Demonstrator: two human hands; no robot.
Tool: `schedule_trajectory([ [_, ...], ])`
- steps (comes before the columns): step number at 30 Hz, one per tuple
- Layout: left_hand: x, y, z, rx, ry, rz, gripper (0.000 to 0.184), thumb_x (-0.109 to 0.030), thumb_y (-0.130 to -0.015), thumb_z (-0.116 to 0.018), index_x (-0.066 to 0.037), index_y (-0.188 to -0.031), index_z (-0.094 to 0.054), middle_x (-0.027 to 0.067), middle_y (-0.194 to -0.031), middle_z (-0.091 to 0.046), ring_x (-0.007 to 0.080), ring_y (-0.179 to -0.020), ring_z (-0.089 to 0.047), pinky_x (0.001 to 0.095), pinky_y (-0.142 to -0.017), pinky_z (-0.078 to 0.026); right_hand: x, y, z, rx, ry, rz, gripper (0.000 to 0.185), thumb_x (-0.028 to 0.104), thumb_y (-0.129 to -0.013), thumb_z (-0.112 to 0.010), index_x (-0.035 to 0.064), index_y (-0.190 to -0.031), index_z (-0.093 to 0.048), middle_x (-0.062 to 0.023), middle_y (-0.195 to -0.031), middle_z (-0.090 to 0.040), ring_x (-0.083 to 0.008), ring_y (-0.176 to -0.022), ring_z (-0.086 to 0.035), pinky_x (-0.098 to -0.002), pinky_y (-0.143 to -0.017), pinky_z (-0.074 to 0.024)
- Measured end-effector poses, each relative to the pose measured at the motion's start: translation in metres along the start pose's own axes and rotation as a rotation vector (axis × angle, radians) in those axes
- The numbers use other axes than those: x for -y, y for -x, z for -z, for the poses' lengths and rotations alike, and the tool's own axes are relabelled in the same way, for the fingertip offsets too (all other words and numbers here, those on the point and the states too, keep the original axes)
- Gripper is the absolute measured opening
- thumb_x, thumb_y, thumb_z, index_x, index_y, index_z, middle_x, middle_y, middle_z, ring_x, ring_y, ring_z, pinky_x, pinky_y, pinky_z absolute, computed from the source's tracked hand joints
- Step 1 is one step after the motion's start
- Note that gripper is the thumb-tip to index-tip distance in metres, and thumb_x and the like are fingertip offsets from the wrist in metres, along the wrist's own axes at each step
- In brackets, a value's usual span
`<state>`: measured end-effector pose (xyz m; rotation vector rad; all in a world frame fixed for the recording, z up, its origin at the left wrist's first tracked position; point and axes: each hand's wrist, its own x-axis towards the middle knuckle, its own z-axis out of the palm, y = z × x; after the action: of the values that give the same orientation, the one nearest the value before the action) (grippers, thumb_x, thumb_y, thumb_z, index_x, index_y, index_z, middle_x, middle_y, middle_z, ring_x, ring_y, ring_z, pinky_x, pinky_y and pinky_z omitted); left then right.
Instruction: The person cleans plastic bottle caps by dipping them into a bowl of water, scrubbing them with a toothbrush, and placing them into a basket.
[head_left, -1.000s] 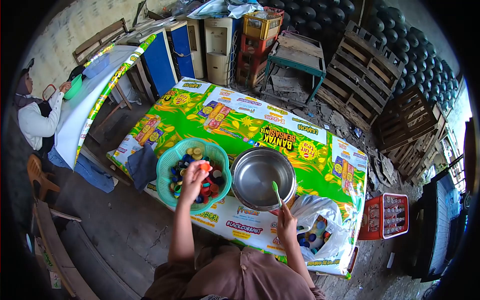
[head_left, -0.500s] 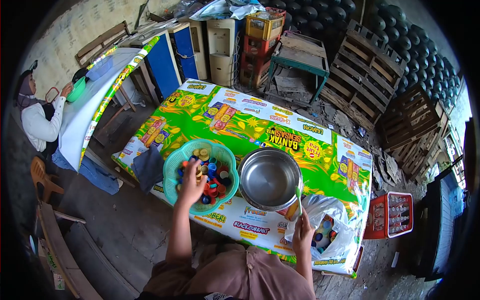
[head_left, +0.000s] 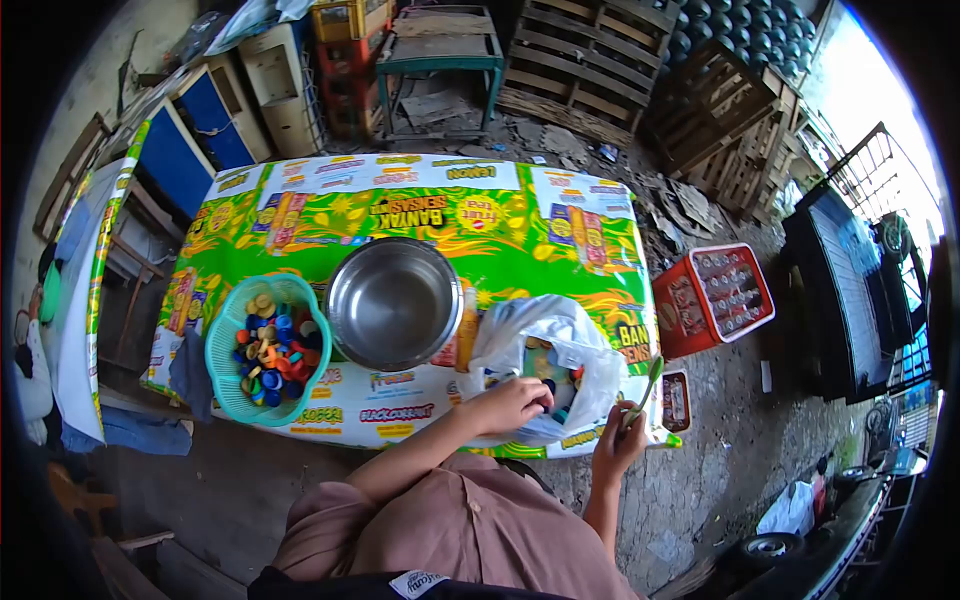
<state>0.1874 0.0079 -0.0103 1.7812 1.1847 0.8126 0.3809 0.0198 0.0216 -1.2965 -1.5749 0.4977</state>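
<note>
My left hand (head_left: pixel 513 405) reaches into the mouth of a white plastic bag (head_left: pixel 590 360) that holds bottle caps (head_left: pixel 540 362). Its fingers are curled together, and what they hold is hidden. My right hand (head_left: pixel 622 428), beside the bag, is closed round a slim green tool (head_left: pixel 652 378) with a slightly wider upper end, pointing up. Left of the bag sits a round steel bowl (head_left: pixel 393 302). Farther left, a turquoise plastic basket (head_left: pixel 226 370) contains many coloured bottle caps (head_left: pixel 272 365), mainly blue, red, orange and yellow.
A green and white printed cover (head_left: pixel 420 215) lies over the table. By its left edge is a dark cloth (head_left: pixel 190 372). A red bottle crate (head_left: pixel 690 310) stands on the floor to the right. Wooden pallets (head_left: pixel 590 70) lean at the back. Another person's sleeve (head_left: pixel 35 375) shows far left.
My left hand has left the caps in the turquoise basket and moved right to the plastic bag. My right hand still grips the green tool. The view has turned to the right.
</note>
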Motion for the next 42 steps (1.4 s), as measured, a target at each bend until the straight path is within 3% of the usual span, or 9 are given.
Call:
schedule_trajectory([
  [7,0.028,-0.041,-0.04,-0.129,-0.492,0.119,0.026,-0.009,-0.068,-0.064,-0.003,-0.092,-0.053,0.0153,-0.096,-0.049,0.0335,-0.092,-0.051,0.039,-0.079,-0.044,-0.024,0.003,0.036,0.052,0.033,-0.033,0.005,0.003,-0.081,-0.054,0.0002,-0.086,-0.054,-0.0004,-0.054,-0.044,-0.0051,-0.046,-0.038,-0.0222,-0.042,-0.0286],
  [13,0.025,-0.037,-0.037,-0.213,-0.404,0.121,0.029,-0.011,-0.066,-0.067,-0.006,-0.091,-0.052,0.0137,-0.094,-0.048,0.0318,-0.088,-0.053,0.0386,-0.075,-0.045,-0.032,-0.022,0.038,0.133,0.048,0.08,0.004,0.004,-0.08,-0.055,0.0016,-0.083,-0.054,-0.0035,-0.052,-0.042,-0.0105,-0.043,-0.035,-0.0263,-0.041,-0.0267],
  [15,0.01,-0.032,-0.031,-0.156,-0.114,0.141,0.035,-0.012,-0.061,-0.072,-0.004,-0.087,-0.05,0.0132,-0.09,-0.049,0.0298,-0.085,-0.053,0.0389,-0.073,-0.044,-0.033,-0.029,0.035,0.214,0.102,0.108,0.006,0.004,-0.079,-0.056,0.0012,-0.085,-0.055,-0.0083,-0.056,-0.051,-0.0167,-0.044,-0.048,-0.027,-0.042,-0.0348],
  [17,-0.009,-0.024,-0.02,-0.123,0.062,0.12,0.039,-0.019,-0.062,-0.076,-0.005,-0.086,-0.048,0.0066,-0.081,-0.048,0.018,-0.069,-0.052,0.0284,-0.063,-0.044,-0.028,-0.034,0.024,0.227,0.082,0.173,0.007,0.003,-0.078,-0.056,0.0013,-0.085,-0.055,-0.0075,-0.054,-0.049,-0.0158,-0.042,-0.045,-0.027,-0.041,-0.0333],
  [20,-0.028,0.0,0.004,-0.132,0.086,0.156,0.037,-0.02,-0.064,-0.076,-0.005,-0.086,-0.05,0.0045,-0.08,-0.048,0.0122,-0.067,-0.051,0.0246,-0.06,-0.043,-0.018,-0.034,0.004,0.286,-0.03,0.166,0.008,0.001,-0.077,-0.058,0.0022,-0.084,-0.054,-0.0054,-0.052,-0.047,-0.0122,-0.039,-0.041,-0.0264,-0.039,-0.0295],
  [22,-0.034,0.025,0.026,-0.377,0.124,0.096,0.035,-0.018,-0.064,-0.076,-0.005,-0.086,-0.051,0.0038,-0.08,-0.049,0.0106,-0.066,-0.051,0.0236,-0.058,-0.043,-0.002,-0.03,-0.009,0.303,-0.047,0.171,0.008,0.001,-0.077,-0.058,0.0025,-0.084,-0.055,-0.0053,-0.052,-0.047,-0.012,-0.039,-0.041,-0.0263,-0.039,-0.0294],
  [29,0.015,0.089,0.125,-0.733,-0.257,0.4,0.035,-0.025,-0.063,-0.076,-0.003,-0.082,-0.056,0.0059,-0.075,-0.05,0.0135,-0.06,-0.051,0.0269,-0.055,-0.044,0.038,0.0,-0.056,0.438,-0.14,0.193,0.012,0.001,-0.075,-0.059,0.0011,-0.086,-0.054,-0.0114,-0.064,-0.057,-0.0179,-0.046,-0.052,-0.0273,-0.043,-0.0378],
  [33,0.067,0.092,0.152,-0.722,-0.414,0.291,0.03,-0.008,-0.061,-0.072,-0.005,-0.087,-0.057,0.0092,-0.086,-0.053,0.0275,-0.084,-0.054,0.0346,-0.075,-0.045,0.056,0.011,-0.065,0.46,-0.149,0.26,0.014,0.001,-0.075,-0.06,0.0006,-0.088,-0.054,-0.0118,-0.067,-0.058,-0.0183,-0.05,-0.055,-0.0268,-0.047,-0.0409],
  [42,0.121,0.077,0.154,-0.441,-0.454,0.347,0.034,-0.001,-0.056,-0.072,-0.007,-0.086,-0.058,0.0103,-0.091,-0.054,0.0295,-0.09,-0.054,0.0361,-0.078,-0.045,0.069,0.047,-0.069,0.318,-0.064,0.161,0.012,0.002,-0.075,-0.06,0.0014,-0.086,-0.054,-0.0072,-0.06,-0.054,-0.0128,-0.043,-0.048,-0.025,-0.042,-0.0361],
])
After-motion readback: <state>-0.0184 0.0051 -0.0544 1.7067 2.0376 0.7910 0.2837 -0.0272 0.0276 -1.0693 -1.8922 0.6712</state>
